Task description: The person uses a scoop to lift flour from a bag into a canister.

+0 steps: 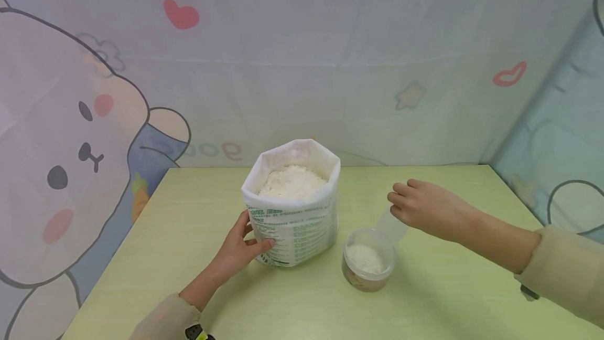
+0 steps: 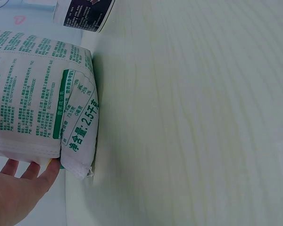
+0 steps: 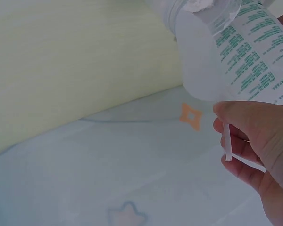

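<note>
An open white bag of flour (image 1: 292, 230) with green print stands upright on the table, filled with white powder. My left hand (image 1: 238, 248) holds its lower left side, thumb on the front and fingers round the side; the left wrist view shows the fingers against the bag (image 2: 42, 94). My right hand (image 1: 417, 206) pinches the handle of a translucent white plastic scoop (image 3: 200, 56). The scoop's wide end is at the back right rim of a clear round jar (image 1: 368, 279), which has white powder inside. Whether scoop and rim touch, I cannot tell.
The jar stands just right of the bag on a pale yellow-green wood-grain table (image 1: 453, 298). A printed cloth backdrop (image 1: 377, 56) with hearts and a cartoon animal hangs behind the table and at its sides.
</note>
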Demonstrator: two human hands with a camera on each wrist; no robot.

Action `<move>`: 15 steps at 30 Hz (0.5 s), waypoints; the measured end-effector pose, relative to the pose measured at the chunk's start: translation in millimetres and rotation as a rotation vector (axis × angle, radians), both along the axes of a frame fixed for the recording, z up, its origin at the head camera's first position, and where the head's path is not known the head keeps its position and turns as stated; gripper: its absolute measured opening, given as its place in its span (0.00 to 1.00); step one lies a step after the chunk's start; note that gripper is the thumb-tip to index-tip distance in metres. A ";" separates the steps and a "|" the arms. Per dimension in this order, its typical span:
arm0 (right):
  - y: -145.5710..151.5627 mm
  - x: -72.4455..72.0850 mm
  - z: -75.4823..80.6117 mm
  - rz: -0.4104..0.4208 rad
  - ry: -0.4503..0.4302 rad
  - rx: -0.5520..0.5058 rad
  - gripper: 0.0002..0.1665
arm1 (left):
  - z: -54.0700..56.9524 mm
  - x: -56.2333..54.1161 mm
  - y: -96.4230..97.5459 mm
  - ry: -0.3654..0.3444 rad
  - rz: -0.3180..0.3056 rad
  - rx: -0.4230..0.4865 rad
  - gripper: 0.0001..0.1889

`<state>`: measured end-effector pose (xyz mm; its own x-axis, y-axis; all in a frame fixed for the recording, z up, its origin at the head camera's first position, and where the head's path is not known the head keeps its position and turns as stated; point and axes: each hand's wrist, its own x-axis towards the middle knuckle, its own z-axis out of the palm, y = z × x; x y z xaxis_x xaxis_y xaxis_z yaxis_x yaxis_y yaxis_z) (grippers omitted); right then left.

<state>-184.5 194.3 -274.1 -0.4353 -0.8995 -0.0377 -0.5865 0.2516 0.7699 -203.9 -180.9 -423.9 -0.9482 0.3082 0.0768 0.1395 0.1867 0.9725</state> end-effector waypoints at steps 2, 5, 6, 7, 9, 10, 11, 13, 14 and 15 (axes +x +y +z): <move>-0.5 -1.1 -0.4 -0.021 -0.018 -0.015 0.19 | 0.1 0.1 0.0 0.000 0.002 0.000 0.39; -1.5 -1.4 0.1 -0.055 -0.055 -0.037 0.19 | 0.5 0.4 -0.3 0.005 -0.004 0.000 0.39; -1.7 -1.8 0.0 -0.067 -0.071 -0.048 0.19 | 0.6 0.5 -0.3 0.004 -0.003 0.000 0.39; -1.9 -1.9 0.2 -0.081 -0.089 -0.055 0.19 | 0.6 0.6 -0.4 0.006 -0.006 0.002 0.39; -2.1 -2.2 1.0 -0.103 -0.117 -0.075 0.19 | 0.7 0.6 -0.4 0.004 -0.010 0.006 0.40; -1.7 -3.2 1.0 -0.113 -0.133 -0.088 0.18 | 0.7 0.5 -0.5 0.003 -0.011 0.007 0.40; -1.3 -4.3 1.1 -0.125 -0.148 -0.101 0.18 | 0.6 0.4 -0.4 -0.001 -0.011 0.007 0.40; -0.3 -6.0 1.9 -0.144 -0.178 -0.127 0.17 | 0.5 0.4 -0.4 -0.004 -0.012 0.010 0.40; 0.4 -7.2 2.1 -0.151 -0.194 -0.140 0.16 | 0.5 0.6 -0.4 -0.006 -0.013 0.012 0.40; 1.0 -8.5 2.4 -0.159 -0.209 -0.147 0.14 | 0.6 0.6 -0.4 -0.006 -0.012 0.012 0.40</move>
